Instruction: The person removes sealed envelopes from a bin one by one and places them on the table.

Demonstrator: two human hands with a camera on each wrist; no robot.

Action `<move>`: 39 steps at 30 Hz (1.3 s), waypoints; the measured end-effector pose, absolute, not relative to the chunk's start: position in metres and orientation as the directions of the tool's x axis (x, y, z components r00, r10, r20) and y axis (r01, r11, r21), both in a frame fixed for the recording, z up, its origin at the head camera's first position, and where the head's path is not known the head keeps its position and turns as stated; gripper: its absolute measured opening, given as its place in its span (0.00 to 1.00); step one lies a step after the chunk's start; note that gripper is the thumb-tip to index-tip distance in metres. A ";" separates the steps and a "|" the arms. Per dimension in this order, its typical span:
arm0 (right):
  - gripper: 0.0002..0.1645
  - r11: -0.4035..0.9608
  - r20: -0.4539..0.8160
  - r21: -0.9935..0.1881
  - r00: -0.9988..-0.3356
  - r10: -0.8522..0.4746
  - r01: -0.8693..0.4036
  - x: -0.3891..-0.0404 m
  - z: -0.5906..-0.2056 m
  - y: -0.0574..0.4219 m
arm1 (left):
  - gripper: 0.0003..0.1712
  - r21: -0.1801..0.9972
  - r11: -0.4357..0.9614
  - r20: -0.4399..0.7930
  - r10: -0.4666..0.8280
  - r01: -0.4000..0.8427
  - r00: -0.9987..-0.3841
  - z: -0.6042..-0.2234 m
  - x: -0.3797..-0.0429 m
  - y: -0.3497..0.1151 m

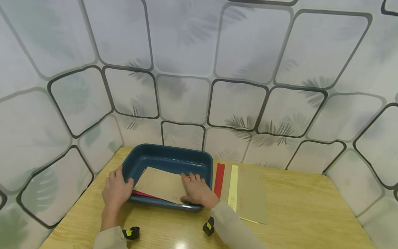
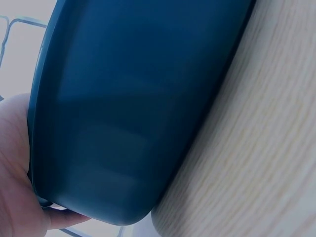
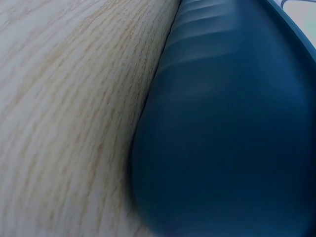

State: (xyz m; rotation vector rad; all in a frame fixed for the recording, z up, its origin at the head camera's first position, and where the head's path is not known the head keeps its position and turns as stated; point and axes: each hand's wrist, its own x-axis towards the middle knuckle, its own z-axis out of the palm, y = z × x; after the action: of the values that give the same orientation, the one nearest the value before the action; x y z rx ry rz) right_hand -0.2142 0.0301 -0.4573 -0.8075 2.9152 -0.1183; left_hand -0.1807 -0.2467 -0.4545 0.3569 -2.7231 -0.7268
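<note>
A dark blue plastic basin (image 1: pixel 174 152) sits on the table, and in it lies a tan paper envelope (image 1: pixel 160 183) with small printed boxes along its front edge. Red paper (image 1: pixel 146 194) peeks out from under that envelope. My left hand (image 1: pixel 116 188) grips the basin's left rim near the front corner. From the left wrist view, the palm (image 2: pixel 12 173) is against the rim, and the basin's outer wall (image 2: pixel 128 98) fills the middle. My right hand (image 1: pixel 197 190) rests with spread fingers on the envelope's right end. The right wrist view shows only the basin's wall (image 3: pixel 222 123) and the tabletop.
Right of the basin, flat envelopes overlap on the wooden table (image 1: pixel 298 207): a red one (image 1: pixel 219 180), a yellow one (image 1: pixel 233 186) and tan ones (image 1: pixel 253 193). Patterned fabric walls (image 1: pixel 186 97) enclose the table at the back and both sides.
</note>
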 end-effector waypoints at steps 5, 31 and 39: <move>0.50 0.861 -0.083 -0.094 -0.858 -0.507 -0.500 -0.214 -0.456 0.030 | 0.37 0.518 0.841 0.219 -0.308 -0.157 -0.926 -0.454 -0.180 -0.247; 0.46 0.865 0.049 -0.051 -0.866 -0.497 -0.499 -0.212 -0.460 0.031 | 0.37 0.523 0.838 0.201 -0.300 -0.157 -0.932 -0.450 -0.181 -0.246; 0.27 0.829 0.157 -0.330 -0.892 -0.423 -0.451 -0.218 -0.459 0.033 | 0.37 0.523 0.837 0.203 -0.304 -0.159 -0.931 -0.452 -0.180 -0.247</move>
State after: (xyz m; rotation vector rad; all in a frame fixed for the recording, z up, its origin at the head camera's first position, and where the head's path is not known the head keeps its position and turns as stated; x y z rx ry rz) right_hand -0.2178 0.0335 -0.4587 -0.7372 3.0781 -0.5869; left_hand -0.1797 -0.2473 -0.4518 0.3523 -2.7388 -0.7448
